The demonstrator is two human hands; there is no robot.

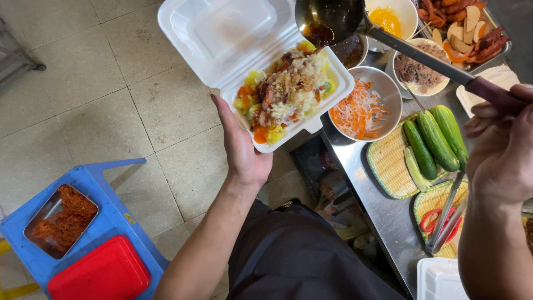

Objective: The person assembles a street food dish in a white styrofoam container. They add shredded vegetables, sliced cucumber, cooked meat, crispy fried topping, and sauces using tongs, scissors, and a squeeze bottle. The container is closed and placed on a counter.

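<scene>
Left hand (241, 150): under the white foam box (261, 55), fingers spread beneath its base, holding it up over the tiled floor, beside the steel counter (383, 216).
Box: lid open; filled with rice, shredded toppings, orange and yellow pieces.
Right hand (499, 153): fingers wrapped round the ladle (333, 19) handle.
Ladle: bowl tilted over the box's far edge, dark sauce inside.
Counter: bowl of shredded carrot (361, 108), cucumbers (436, 139) on a woven tray, metal tongs (444, 216).
Floor side: blue stool (94, 183) with steel tray and red lid.
</scene>
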